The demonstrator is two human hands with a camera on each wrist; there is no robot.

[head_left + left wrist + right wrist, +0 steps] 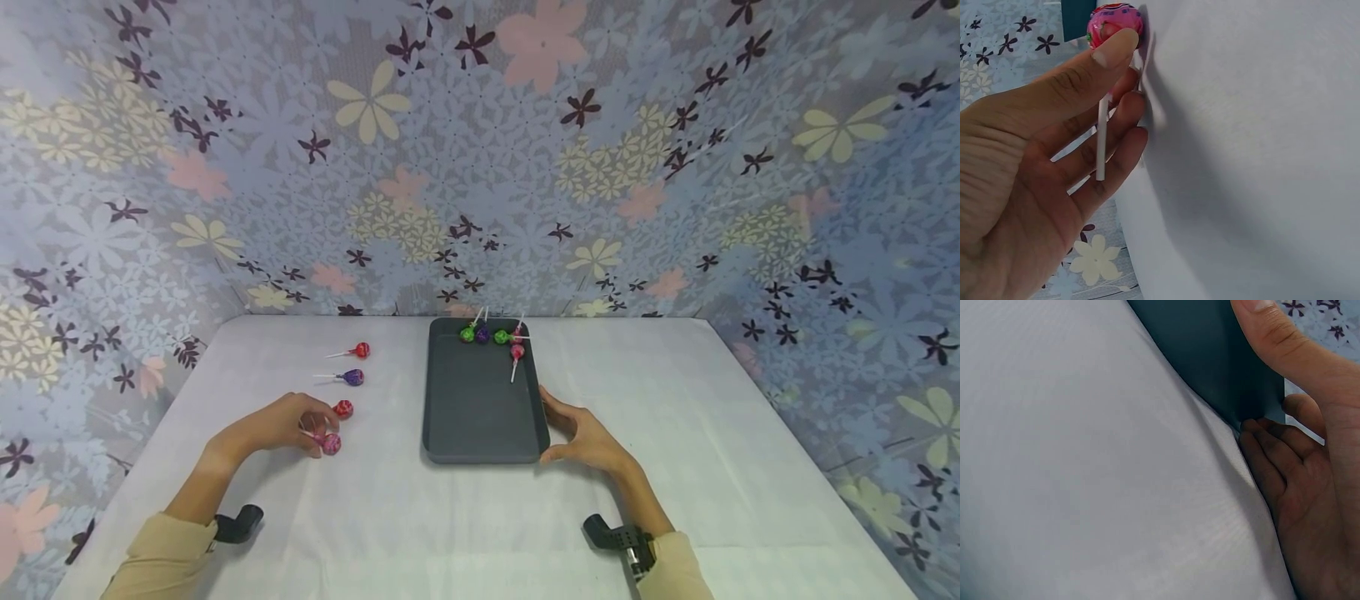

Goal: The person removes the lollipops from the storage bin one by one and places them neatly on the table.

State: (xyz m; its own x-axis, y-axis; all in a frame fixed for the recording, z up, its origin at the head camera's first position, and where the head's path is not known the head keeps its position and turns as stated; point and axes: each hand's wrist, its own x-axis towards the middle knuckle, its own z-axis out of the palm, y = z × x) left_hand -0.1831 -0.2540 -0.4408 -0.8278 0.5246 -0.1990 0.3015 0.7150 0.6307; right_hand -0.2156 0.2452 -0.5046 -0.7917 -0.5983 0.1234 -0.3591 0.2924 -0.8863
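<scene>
Head view: left hand (283, 422) pinches pink lollipop (332, 444) near 3 others (353, 377); spread right hand (587, 436) touches tray (483, 408) holding 5 more (482, 335).

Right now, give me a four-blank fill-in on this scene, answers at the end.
The left hand pinches a mainly ____ lollipop.
The hand at the tray is the ____ one.
The tray's lollipops number ____.
Between the two loose red lollipops lies a ____ one.

Missing: pink; right; five; purple.
</scene>
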